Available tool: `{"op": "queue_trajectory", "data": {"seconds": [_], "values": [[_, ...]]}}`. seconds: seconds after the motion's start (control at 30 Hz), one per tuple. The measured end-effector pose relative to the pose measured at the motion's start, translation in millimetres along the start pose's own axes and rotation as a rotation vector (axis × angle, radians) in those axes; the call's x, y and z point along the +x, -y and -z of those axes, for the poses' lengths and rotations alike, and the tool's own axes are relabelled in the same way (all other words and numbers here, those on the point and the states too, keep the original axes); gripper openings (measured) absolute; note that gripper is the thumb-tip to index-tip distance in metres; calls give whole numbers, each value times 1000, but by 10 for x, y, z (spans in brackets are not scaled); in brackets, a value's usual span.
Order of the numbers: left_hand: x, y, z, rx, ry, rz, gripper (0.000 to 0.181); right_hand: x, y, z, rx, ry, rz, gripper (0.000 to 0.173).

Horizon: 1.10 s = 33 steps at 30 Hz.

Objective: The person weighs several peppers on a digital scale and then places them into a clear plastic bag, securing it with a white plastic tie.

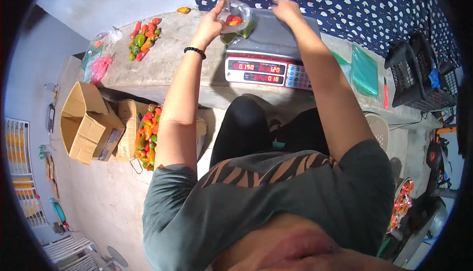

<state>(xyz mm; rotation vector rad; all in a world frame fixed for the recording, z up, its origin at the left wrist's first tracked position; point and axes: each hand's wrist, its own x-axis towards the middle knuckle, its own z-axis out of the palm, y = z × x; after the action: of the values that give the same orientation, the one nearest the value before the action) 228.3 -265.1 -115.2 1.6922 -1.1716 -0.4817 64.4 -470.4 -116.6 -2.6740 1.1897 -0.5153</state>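
A clear plastic bag [242, 10] with red, orange and green peppers in it rests at the left side of the scale's grey platform [273, 38]. My left hand [212, 23] grips the bag by its near-left side. Above the platform's far edge is my right hand [288, 9], its fingers curled and slightly blurred; whether it pinches anything cannot be made out. The digital scale's front panel [255, 72] faces me with lit red digits. On the concrete counter [177, 64], left of my left hand, lies a pile of mixed small peppers [143, 39].
One orange pepper [183, 10] lies by the wall. Plastic bags [99, 68] sit at the counter's left end. Green plastic bags [364, 71], a red-handled tool [385, 93] and black crates [421, 75] stand right. Below left are a cardboard box [90, 123] and more peppers [148, 138].
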Motion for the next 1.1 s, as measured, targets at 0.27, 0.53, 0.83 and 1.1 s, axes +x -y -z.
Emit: {"op": "queue_trajectory", "data": {"seconds": [0.27, 0.53, 0.83, 1.1], "values": [[132, -140, -197, -72, 34, -4, 73, -126, -574, -160, -133, 153, -72, 38], [127, -144, -192, -102, -42, -47, 69, -57, 588, -100, 938, 314, 577, 38], [108, -173, -260, -39, -5, 5, 72, -59, 668, 202, -258, 518, 773, 39], [-94, -783, 16, 130, -31, -182, 57, -541, 502, 1170, -458, -40, 935, 14]]}}
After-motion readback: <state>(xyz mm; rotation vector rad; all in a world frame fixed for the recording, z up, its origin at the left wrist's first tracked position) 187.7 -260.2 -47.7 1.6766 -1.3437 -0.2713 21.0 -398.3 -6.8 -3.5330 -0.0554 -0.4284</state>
